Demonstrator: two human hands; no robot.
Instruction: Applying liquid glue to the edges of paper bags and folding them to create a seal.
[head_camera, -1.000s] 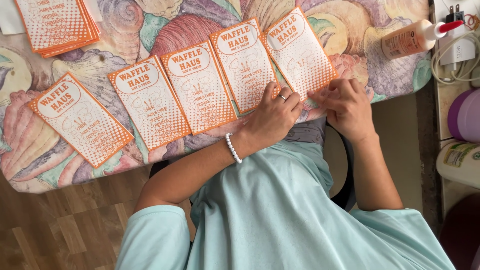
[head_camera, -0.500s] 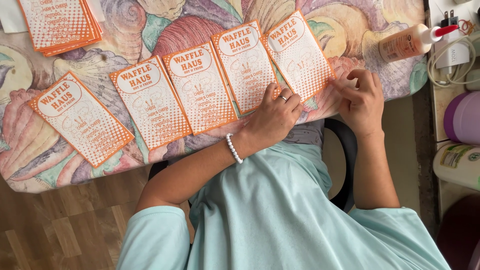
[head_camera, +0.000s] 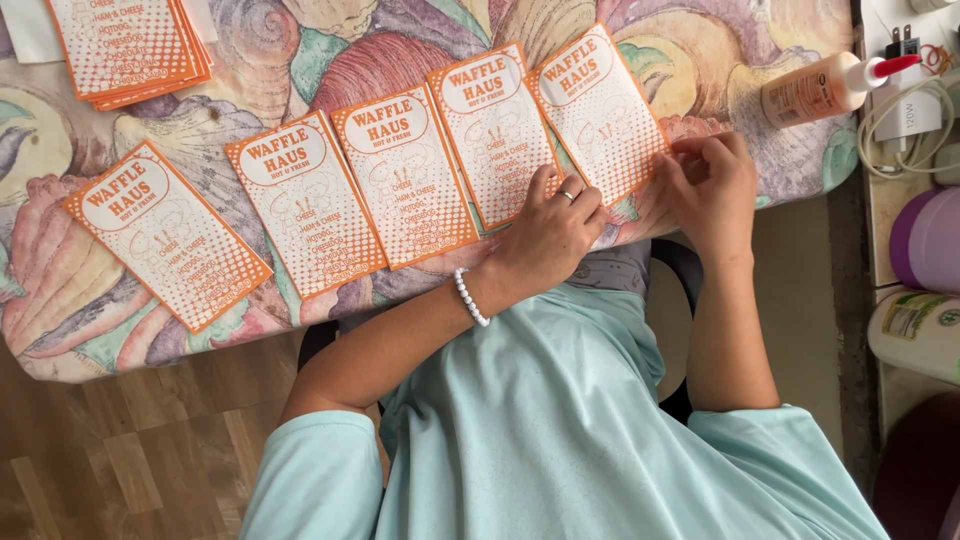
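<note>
Where my left hand is: my left hand lies on the table, just past my belly, on top of the row of cards.
How my left hand is: it is open and flat, fingers spread a little. It holds nothing; it only presses down.
Under my left hand: the fingertips rest on the bottom end of the fourth card and reach over to the fifth card.
On my left hand: a thin ring sits on one finger, and a white bead bracelet goes round the wrist.
Where my right hand is: my right hand is just beside the left one, at the table's near edge.
How my right hand is: the fingers are curled in. The tips touch the side edge of the fifth card. I cannot tell if they pinch it or only touch it.
Cards: five orange and white cards lie in a slanted row. The fifth is between my two hands; the first card is far out past my left hand.
Stack: more of the same cards lie in a pile, far from my left hand, at the far side of the table.
Bottle: an orange bottle with a red tip lies on its side, a little beyond my right hand.
Cloth: the table has a cover with big coloured shells.
</note>
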